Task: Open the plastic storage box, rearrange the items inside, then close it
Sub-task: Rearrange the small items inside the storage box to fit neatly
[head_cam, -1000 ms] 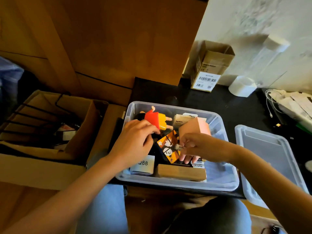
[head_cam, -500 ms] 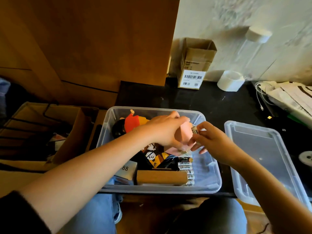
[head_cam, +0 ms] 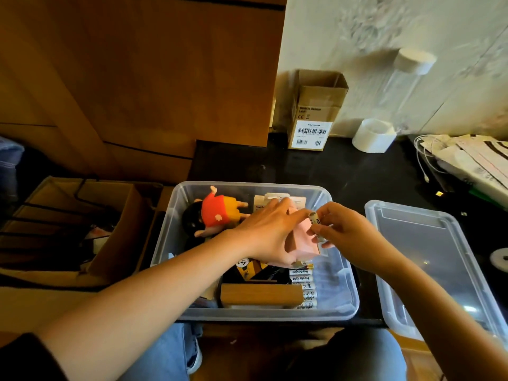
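Head view: clear plastic storage box [head_cam: 341, 295] open on black table [head_cam: 316, 171] against white wall [head_cam: 384, 28]; clear lid [head_cam: 428, 259] right. Left hand [head_cam: 270, 235] grips pink block [head_cam: 303, 240]; right hand [head_cam: 341, 232] fingers pinch white battery [head_cam: 315, 221].

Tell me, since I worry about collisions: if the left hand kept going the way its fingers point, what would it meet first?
The left hand, gripping the pink box, points rightward; it would likely meet the battery pinched by the right hand first, though depth is unclear.

one box [head_cam: 170, 244], one lid [head_cam: 428, 259], one doll [head_cam: 217, 214], two cartons [head_cam: 316, 111].
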{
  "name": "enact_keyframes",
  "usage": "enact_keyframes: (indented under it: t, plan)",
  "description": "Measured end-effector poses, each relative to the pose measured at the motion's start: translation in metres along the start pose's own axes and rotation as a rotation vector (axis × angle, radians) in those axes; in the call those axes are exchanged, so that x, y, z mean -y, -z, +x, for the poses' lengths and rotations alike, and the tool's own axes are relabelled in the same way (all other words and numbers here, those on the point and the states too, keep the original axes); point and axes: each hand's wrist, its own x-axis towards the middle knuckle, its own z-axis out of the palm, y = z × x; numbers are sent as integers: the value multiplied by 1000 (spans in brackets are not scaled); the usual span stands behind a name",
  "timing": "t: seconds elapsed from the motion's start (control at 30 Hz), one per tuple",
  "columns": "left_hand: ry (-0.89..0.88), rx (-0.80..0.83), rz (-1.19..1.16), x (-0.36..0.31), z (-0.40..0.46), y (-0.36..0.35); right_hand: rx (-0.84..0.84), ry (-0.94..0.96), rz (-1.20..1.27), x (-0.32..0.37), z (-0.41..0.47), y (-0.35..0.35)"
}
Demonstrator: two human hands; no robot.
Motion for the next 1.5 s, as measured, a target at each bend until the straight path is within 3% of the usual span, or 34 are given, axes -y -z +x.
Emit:
enact_keyframes:
  t: [0.17,0.3,0.4,0.5,0.6,0.7,1.07,1.2,1.4,1.5]
  plan:
    - [60,-185,-152,6,-19,19,-141,-23,116,2,-6,7]
    - [127,-409,-370,22,-66,37,-179,27,-149,6,-10,16]
    - [154,-553,-549,30,-97,39,38,76,-563,14,-9,9]
    - [179,-578,-677,31,-114,32,269,84,-903,17,-2,-18]
    - [202,-589,-690,29,-120,21,449,93,-1122,11,9,-44]
    - [239,-599,-712,27,-123,15,525,21,-1229,2,20,-59]
    - [241,-580,-698,26,-123,12,476,-8,-1256,-17,33,-73]
    - [239,-585,-708,26,-123,12,382,29,-1134,-21,32,-75]
    - [251,-585,-721,26,-123,11,405,-83,-1100,-20,31,-75]
    - [243,-581,-740,27,-123,12,340,-67,-983,-7,30,-62]
